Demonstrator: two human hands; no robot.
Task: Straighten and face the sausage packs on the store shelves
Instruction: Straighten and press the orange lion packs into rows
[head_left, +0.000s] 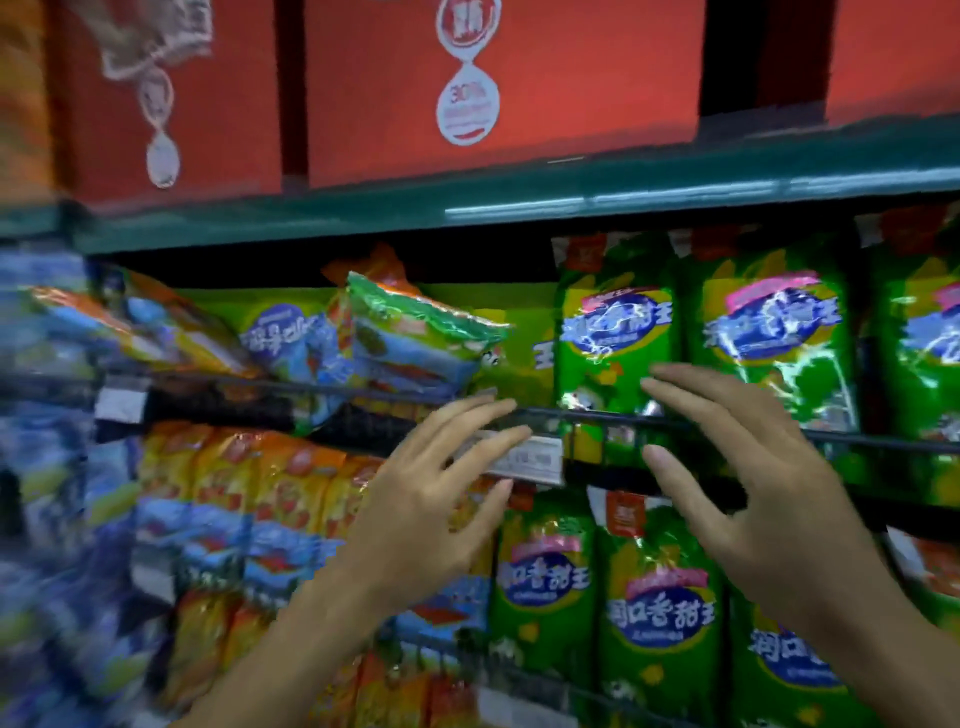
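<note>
Green sausage packs (615, 332) stand upright in a row on the middle shelf, behind a black wire rail (582, 415). To their left, a green and blue pack (415, 338) lies tilted over other slumped packs (176, 327). More green packs (660, 613) stand on the shelf below. My left hand (431, 504) and my right hand (748, 478) are both raised in front of the rail with fingers spread, holding nothing. The right fingertips are near the bottom of an upright green pack.
Red cartons (395, 83) fill the top shelf above a green shelf edge (519, 202). A price tag holder (530, 460) hangs on the rail between my hands. Yellow and orange packs (249, 478) and blue packs (52, 467) crowd the left side, blurred.
</note>
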